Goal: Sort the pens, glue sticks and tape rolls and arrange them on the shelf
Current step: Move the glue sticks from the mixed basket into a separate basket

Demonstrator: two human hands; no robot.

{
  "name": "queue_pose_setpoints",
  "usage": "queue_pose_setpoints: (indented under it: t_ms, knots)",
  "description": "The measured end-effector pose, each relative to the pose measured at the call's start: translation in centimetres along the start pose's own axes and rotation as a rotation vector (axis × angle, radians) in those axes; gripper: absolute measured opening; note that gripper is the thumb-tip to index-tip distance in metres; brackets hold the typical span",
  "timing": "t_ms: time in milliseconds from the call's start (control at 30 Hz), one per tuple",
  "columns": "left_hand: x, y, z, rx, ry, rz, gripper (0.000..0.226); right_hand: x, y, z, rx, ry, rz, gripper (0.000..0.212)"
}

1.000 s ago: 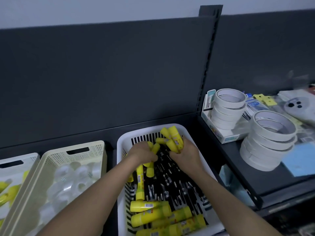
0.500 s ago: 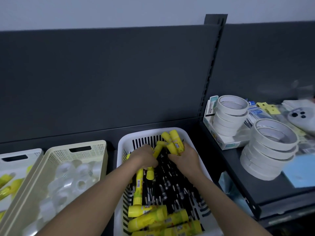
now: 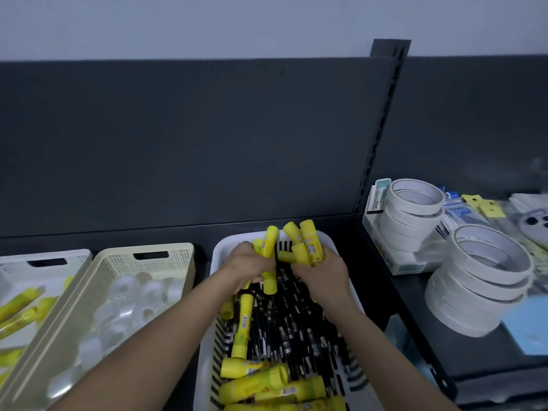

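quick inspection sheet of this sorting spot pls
surface: dark shelf at right; three baskets lower, to its left
job's things: middle basket holds pens and glue sticks mixed; cream basket holds tape rolls; left basket holds more sticks
clutter: tape stacks, box, packets, blue pad on the shelf
grippers: left hand grips left bunch, right hand grips right bunch, both glue sticks, over the middle basket
cables: nothing seen
surroundings: dark back panel, slotted post, pale wall
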State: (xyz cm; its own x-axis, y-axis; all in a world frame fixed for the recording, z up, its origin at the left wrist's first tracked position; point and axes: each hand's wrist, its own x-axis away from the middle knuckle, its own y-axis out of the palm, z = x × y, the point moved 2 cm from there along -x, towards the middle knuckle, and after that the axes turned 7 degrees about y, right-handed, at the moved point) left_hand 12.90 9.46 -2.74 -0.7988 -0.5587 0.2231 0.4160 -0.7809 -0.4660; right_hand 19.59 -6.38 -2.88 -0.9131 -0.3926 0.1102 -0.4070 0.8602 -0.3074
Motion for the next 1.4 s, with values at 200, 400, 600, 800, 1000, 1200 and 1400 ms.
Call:
queue_pose_setpoints:
  t_ms: [200,400,600,800,1000,1200,1400]
  knots:
    - [3.3,-5.1,0.2,0.127,0.149,0.145,0.014,0.6,2.1,-2.6,0.046,-0.04,-0.121,0.012]
    - [6.5,-11.1,-2.2,0.153,0.195,0.299,0.017,3.1,7.1,-6.0,0.034,-0.092,-0.252,0.013]
    - [9.8,-18.7,-5.3,0.152,0.198,0.402,0.023,6.5,13.8,-10.0,0.059,-0.15,-0.321,0.014]
    - [13.9,-27.7,-11.5,0.104,0.107,0.477,0.033,10.2,22.6,-12.5,0.0,-0.114,-0.443,0.015]
    - [15.8,-34.6,-19.3,0.007,-0.032,0.485,0.027,13.6,30.4,-13.3,-0.011,-0.037,-0.49,0.016]
    - [15.3,-35.7,-24.5,-0.252,-0.148,0.349,0.039,15.5,34.8,-13.1,-0.026,0.028,-0.471,0.014]
    - [15.0,-35.5,-25.5,-0.309,-0.106,0.341,0.038,16.1,37.4,-12.5,0.035,0.066,-0.43,0.014]
